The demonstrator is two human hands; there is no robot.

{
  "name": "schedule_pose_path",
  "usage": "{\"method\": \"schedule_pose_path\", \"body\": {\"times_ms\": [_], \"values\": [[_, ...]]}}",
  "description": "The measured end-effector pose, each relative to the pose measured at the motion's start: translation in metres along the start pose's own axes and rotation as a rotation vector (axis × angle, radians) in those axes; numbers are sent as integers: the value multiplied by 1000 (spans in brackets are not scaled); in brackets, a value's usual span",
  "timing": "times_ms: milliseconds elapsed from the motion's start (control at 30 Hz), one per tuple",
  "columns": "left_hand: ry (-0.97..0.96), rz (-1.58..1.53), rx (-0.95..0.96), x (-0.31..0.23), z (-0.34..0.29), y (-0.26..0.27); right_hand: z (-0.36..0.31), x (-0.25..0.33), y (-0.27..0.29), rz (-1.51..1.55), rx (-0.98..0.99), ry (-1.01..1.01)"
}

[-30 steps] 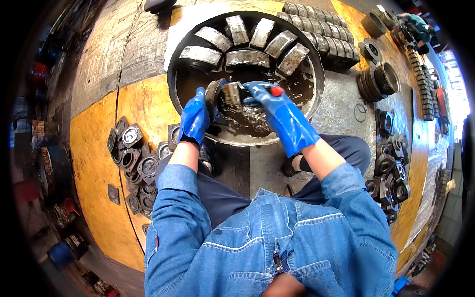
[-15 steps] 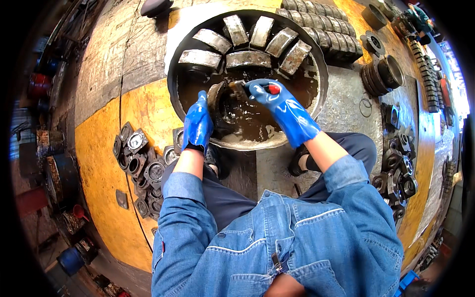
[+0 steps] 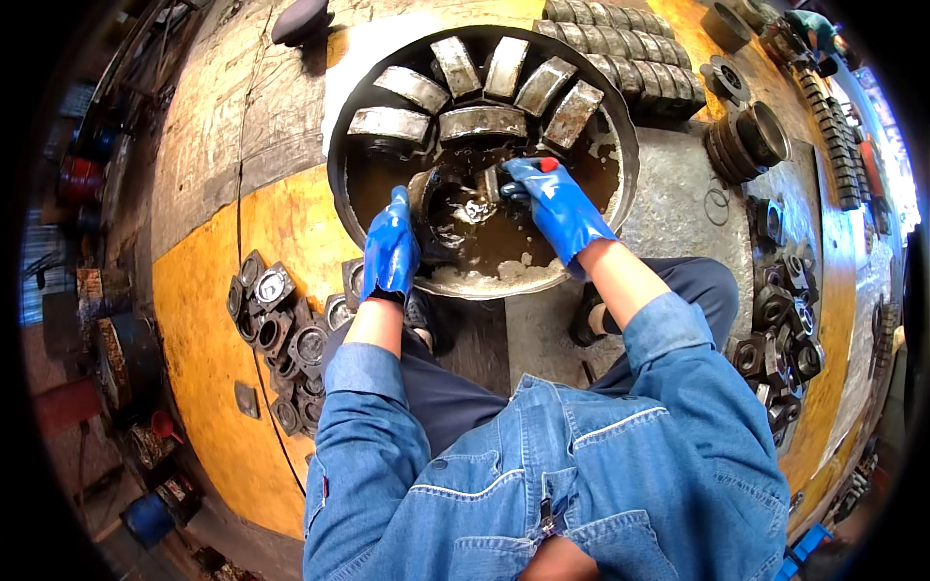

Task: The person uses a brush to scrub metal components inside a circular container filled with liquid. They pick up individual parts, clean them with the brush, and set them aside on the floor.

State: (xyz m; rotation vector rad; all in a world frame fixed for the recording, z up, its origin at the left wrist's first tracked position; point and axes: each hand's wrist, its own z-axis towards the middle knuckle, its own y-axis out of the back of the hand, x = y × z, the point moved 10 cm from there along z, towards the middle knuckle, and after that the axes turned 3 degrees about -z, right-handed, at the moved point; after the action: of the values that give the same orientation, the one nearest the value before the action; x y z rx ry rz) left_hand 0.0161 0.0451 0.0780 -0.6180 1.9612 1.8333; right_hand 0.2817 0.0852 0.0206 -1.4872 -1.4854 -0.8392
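Observation:
A wide round dark basin (image 3: 630, 160) of murky brown liquid stands in front of me. My gloved left hand (image 3: 390, 247) closes on the near left side of a dark metal ring (image 3: 419, 199), which sits tilted in the liquid. In my gloved right hand (image 3: 554, 205) is a brush (image 3: 491, 184) with a red handle end, fingers wrapped round it. The brush head is just right of the ring's opening, over rippling liquid. Several wet metal ring-like parts (image 3: 482, 123) line the basin's far side.
Beyond the basin at right are rows of stacked metal parts (image 3: 668, 89). Large metal rings (image 3: 736, 150) lie right of it. Piles of small flanged castings sit by my left leg (image 3: 291, 329) and far right (image 3: 780, 329). A dark rounded object (image 3: 300, 21) is at far left.
My right hand has shifted slightly, and the brush has gone from above the ring's rim to the right and down near the liquid. My left hand still holds the ring.

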Motion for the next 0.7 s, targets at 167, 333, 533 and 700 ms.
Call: {"method": "schedule_pose_path", "body": {"times_ms": [167, 333, 533, 700], "values": [[-102, -95, -95, -3, 3, -3, 8, -48, 30, 341, -179, -34], [-8, -44, -80, -7, -4, 5, -9, -13, -16, 482, -64, -37], [-14, -119, -81, -5, -1, 0, -15, -11, -68, 523, 13, -41], [-15, -193, -63, 7, 0, -3, -56, -23, -86, 104, 141, -71]]}}
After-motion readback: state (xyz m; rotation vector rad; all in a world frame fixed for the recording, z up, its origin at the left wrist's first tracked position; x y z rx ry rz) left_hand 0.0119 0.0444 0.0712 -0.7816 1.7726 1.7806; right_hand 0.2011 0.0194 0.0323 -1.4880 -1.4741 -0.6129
